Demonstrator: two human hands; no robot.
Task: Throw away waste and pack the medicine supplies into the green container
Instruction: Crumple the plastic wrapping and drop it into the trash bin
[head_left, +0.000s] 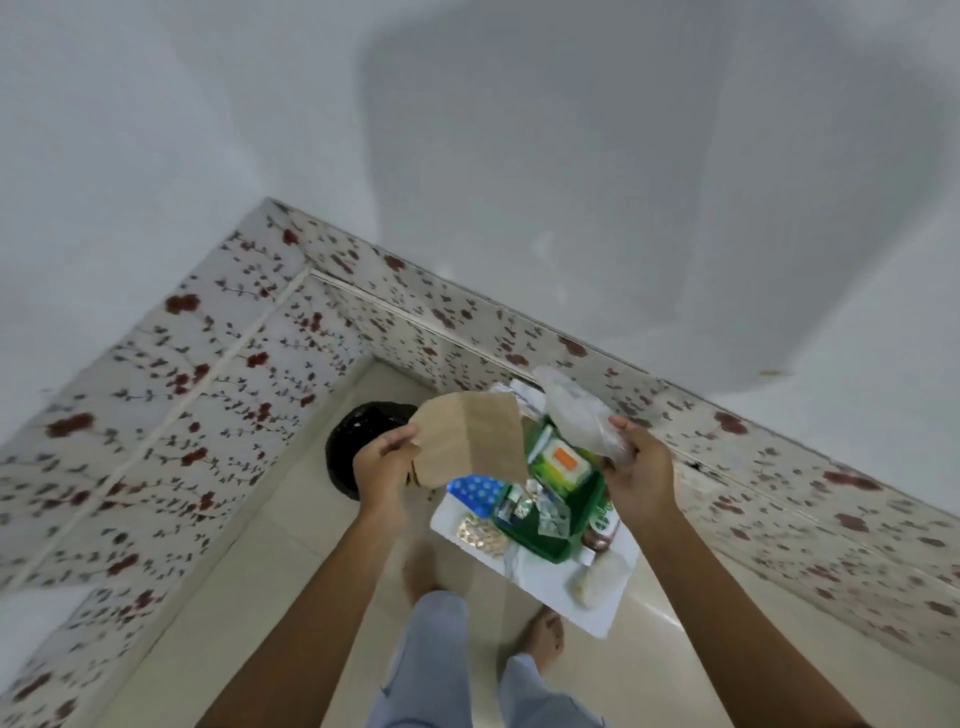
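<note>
My left hand (382, 460) pinches a brown paper bag (470, 441); my right hand (636, 467) grips crumpled clear plastic (582, 415) above the green container (553, 512). I judge this the waste step: next, swing left over the black bin (350, 447).

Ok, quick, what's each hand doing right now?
Left hand: closed on the brown paper bag.
Right hand: closed on the clear plastic bag.
</note>
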